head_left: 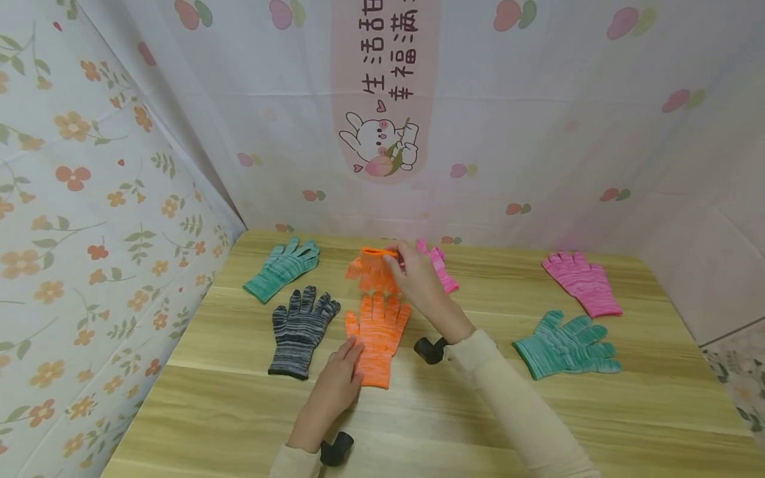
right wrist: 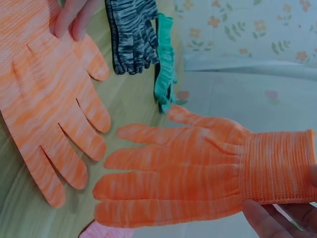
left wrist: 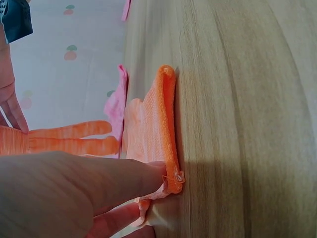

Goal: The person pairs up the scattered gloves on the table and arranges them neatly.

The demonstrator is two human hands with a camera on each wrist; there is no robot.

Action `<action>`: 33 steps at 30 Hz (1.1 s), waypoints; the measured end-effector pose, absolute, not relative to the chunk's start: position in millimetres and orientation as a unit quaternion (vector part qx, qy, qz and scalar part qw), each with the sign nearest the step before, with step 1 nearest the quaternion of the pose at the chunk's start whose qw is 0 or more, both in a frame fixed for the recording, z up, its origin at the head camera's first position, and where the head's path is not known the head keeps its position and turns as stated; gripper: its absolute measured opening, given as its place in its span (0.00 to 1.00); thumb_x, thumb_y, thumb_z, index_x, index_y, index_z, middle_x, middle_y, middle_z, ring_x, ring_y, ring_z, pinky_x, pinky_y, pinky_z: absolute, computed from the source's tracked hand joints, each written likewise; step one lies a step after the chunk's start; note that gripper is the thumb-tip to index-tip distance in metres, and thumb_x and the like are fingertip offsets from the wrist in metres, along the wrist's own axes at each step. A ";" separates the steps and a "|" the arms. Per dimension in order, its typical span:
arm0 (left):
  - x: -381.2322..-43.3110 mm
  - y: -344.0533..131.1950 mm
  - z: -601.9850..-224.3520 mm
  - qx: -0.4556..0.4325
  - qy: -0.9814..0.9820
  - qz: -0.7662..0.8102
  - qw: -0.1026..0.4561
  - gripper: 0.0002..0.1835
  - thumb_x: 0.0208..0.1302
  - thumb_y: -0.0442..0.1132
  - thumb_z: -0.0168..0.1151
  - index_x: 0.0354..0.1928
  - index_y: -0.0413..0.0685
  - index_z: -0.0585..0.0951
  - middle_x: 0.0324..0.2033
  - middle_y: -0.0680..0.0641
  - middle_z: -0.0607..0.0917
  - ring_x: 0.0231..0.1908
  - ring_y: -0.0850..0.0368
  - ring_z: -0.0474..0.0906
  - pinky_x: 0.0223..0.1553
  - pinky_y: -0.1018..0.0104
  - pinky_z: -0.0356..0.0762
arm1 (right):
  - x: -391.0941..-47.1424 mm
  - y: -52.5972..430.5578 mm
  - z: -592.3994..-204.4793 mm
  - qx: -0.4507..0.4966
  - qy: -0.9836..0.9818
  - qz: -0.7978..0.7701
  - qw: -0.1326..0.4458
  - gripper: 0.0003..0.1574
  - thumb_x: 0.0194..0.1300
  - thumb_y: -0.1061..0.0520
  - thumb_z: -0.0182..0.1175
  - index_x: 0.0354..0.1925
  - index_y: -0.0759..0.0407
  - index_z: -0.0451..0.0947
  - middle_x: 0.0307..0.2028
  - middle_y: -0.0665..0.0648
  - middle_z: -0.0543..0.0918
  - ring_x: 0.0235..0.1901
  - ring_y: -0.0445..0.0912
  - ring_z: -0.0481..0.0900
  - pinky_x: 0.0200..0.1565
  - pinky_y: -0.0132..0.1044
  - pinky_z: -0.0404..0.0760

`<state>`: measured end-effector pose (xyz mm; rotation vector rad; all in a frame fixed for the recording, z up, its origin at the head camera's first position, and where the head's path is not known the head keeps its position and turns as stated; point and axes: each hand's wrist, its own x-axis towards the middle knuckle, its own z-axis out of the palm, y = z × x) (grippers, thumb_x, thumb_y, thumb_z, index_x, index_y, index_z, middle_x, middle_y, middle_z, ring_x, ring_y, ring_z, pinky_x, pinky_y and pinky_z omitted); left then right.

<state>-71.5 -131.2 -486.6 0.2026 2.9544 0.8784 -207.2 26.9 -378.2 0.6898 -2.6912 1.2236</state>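
My right hand (head_left: 415, 273) holds an orange knit glove (head_left: 372, 269) by its cuff, at the far middle of the table. This glove hangs with its fingers downward; in the right wrist view, fingertips grip the cuff's edge. A second orange glove (head_left: 379, 342) lies flat just in front, fingers pointing away. On its left edge near the cuff rests my left hand (head_left: 339, 375), fingers fairly straight. The left wrist view shows the thumb (left wrist: 148, 174) touching the cuff rim. Left of it lies a black-and-grey glove (head_left: 301, 335).
A green glove (head_left: 283, 267) lies at back left, another green glove (head_left: 568, 346) at right. One pink glove (head_left: 582, 282) is at back right; a second pink glove (head_left: 441, 269) lies partly behind my right hand. Patterned curtains (head_left: 538, 146) enclose the wooden table (head_left: 227, 398).
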 end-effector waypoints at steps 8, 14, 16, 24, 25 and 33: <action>-72.1 -130.2 -486.3 0.064 0.954 0.291 0.028 0.25 0.59 0.32 0.60 0.60 0.34 0.71 0.63 0.36 0.68 0.56 0.38 0.69 0.50 0.49 0.74 | -200.9 29.2 -382.5 0.248 -0.885 0.392 0.042 0.12 0.69 0.56 0.51 0.46 0.61 0.74 0.34 0.55 0.79 0.37 0.47 0.80 0.42 0.39 0.82; -70.7 -130.3 -486.3 0.072 0.955 0.286 0.021 0.25 0.59 0.30 0.59 0.59 0.33 0.71 0.62 0.35 0.68 0.55 0.38 0.70 0.51 0.50 0.74 | -188.6 32.4 -388.6 0.262 -0.882 0.390 0.036 0.13 0.68 0.58 0.53 0.47 0.63 0.74 0.35 0.56 0.81 0.36 0.47 0.81 0.41 0.39 0.83; -70.5 -130.2 -486.0 0.073 0.955 0.285 0.017 0.25 0.59 0.30 0.59 0.59 0.33 0.71 0.62 0.35 0.69 0.55 0.38 0.70 0.51 0.50 0.74 | -182.2 33.4 -392.3 0.261 -0.883 0.389 0.036 0.13 0.68 0.58 0.53 0.48 0.62 0.74 0.37 0.56 0.82 0.37 0.47 0.81 0.41 0.39 0.82; -70.7 -130.6 -487.2 0.073 0.957 0.281 0.009 0.26 0.57 0.31 0.61 0.58 0.33 0.72 0.61 0.35 0.69 0.53 0.38 0.71 0.50 0.50 0.75 | -145.1 34.6 -418.9 0.263 -0.891 0.368 0.037 0.13 0.66 0.57 0.55 0.48 0.61 0.74 0.42 0.53 0.81 0.37 0.43 0.78 0.41 0.38 0.80; -70.7 -130.7 -487.2 0.074 0.957 0.280 0.007 0.25 0.57 0.30 0.62 0.58 0.33 0.72 0.61 0.35 0.69 0.53 0.38 0.71 0.49 0.50 0.75 | -139.7 34.6 -422.6 0.260 -0.893 0.367 0.030 0.13 0.66 0.57 0.55 0.48 0.60 0.74 0.42 0.53 0.81 0.38 0.43 0.77 0.41 0.38 0.80; -70.7 -131.6 -487.4 0.074 0.960 0.269 0.000 0.23 0.56 0.32 0.61 0.54 0.28 0.73 0.58 0.33 0.72 0.52 0.38 0.72 0.50 0.50 0.75 | -112.1 39.9 -451.0 0.317 -0.882 0.347 -0.022 0.07 0.62 0.59 0.59 0.40 0.58 0.75 0.38 0.50 0.79 0.39 0.42 0.75 0.42 0.35 0.78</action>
